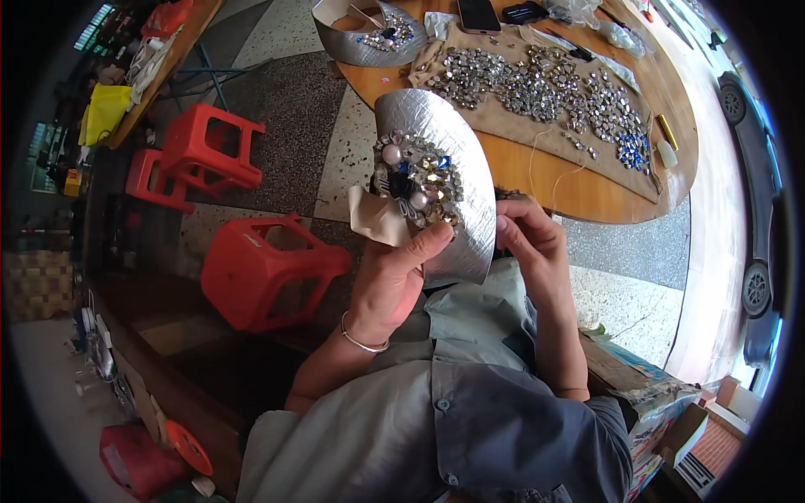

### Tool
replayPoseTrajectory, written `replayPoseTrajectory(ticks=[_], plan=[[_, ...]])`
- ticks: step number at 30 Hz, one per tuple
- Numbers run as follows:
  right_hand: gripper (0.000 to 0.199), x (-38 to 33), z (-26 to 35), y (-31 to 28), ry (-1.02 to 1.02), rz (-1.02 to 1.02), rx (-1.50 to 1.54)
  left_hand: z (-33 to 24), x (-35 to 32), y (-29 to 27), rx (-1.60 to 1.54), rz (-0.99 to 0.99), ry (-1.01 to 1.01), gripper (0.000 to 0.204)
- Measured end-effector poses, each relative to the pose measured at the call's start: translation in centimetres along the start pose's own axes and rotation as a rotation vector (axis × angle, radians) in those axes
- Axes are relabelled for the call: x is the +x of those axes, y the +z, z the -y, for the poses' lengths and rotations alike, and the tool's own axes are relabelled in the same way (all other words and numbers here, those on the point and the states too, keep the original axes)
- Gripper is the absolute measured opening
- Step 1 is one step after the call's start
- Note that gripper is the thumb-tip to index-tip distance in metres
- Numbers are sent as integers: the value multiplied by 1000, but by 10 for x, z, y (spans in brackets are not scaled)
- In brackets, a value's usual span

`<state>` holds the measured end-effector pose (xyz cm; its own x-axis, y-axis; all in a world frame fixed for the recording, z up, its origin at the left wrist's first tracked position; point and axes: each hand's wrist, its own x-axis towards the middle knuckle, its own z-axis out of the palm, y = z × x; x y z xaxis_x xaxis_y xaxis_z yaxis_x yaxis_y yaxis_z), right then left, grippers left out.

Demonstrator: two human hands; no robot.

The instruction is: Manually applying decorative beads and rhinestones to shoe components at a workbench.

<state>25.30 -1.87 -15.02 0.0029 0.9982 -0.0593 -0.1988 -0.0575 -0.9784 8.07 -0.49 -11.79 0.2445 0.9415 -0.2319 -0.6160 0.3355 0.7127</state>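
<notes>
My left hand (392,281) grips a curved silver fabric piece (457,147) from below, thumb on its face beside a cluster of sewn-on gems, pearls and a blue bead (417,178). A cream ribbon bow (375,216) hangs at the cluster's left. My right hand (528,243) is pinched at the piece's right edge; whatever its fingertips hold is too small to see. A thin thread (537,163) runs up from it over the table.
A round wooden table (587,189) ahead carries a tan cloth (511,126) strewn with several loose gems, a second silver piece (356,38) and a phone (478,14). Red plastic stools (260,268) stand to the left. Cardboard boxes (662,402) sit at lower right.
</notes>
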Motion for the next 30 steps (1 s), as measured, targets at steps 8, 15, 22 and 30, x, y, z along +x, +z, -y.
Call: replayPoseTrajectory(ticks=[8,15,22,30], plan=[[18,-1,-4,20,-142,30,104,3,1,7,14,56,11,59],[18,1,-8,17,-263,29,-51,4,4,4,-2,65,-32,58],[20,1,-14,13,-281,34,-143,5,4,7,-32,50,-74,60],[19,-2,-14,16,-262,-30,10,6,4,11,-26,3,-84,54]])
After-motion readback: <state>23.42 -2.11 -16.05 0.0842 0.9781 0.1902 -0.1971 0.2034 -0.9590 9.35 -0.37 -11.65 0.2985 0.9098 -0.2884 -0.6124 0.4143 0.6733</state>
